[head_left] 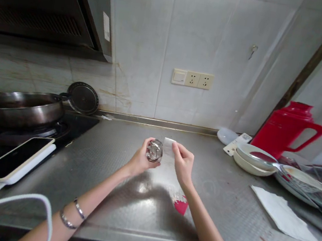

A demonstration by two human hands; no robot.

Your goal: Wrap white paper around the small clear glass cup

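My left hand (139, 158) is wrapped round a small glass container (155, 151) above the metal counter. The container's round, shiny end faces me, and its far side is hidden. Just to its right, my right hand (184, 163) pinches a small white piece (169, 142) between thumb and fingers. This piece looks like paper, and its left end is close to the glass; I cannot tell whether they touch. Below the right wrist, a torn red scrap (180, 207) with a ragged pale edge lies on the counter.
A folded white tissue (285, 215) lies at right, near stacked bowls (253, 167) and a red thermos jug (284, 130). On the left, a pan (25, 109) sits on the black stove. A phone (14, 158) with a white cable (29, 196) rests nearer me.
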